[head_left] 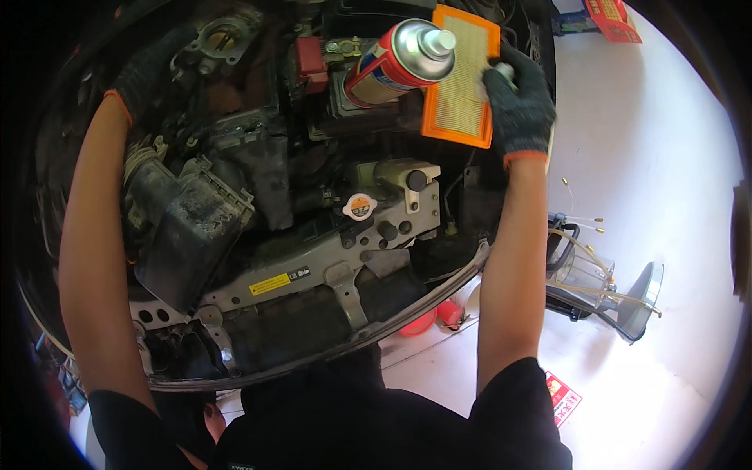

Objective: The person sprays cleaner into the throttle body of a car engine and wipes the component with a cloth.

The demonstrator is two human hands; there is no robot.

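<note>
My left hand [147, 77], in a dark knitted glove with an orange cuff, reaches into the shadowed engine bay beside a metal throttle body [222, 41]. Its fingers are lost in the dark. At the right, my right hand [523, 106] wears a matching glove. Its fingers curl round a small whitish thing [504, 73] that I cannot make out, at the right edge of an orange-framed air filter [460, 117]. A red and blue spray can [384, 76] with a silver top stands on the battery [356, 117], overlapping the filter's left side.
A black air box [196, 227] sits at the left. The radiator cap [359, 207] is near the metal front crossmember [313, 270]. Beyond the car's right edge stands a clear container with hoses [583, 274]. Another person's hand [213, 423] shows at the lower left.
</note>
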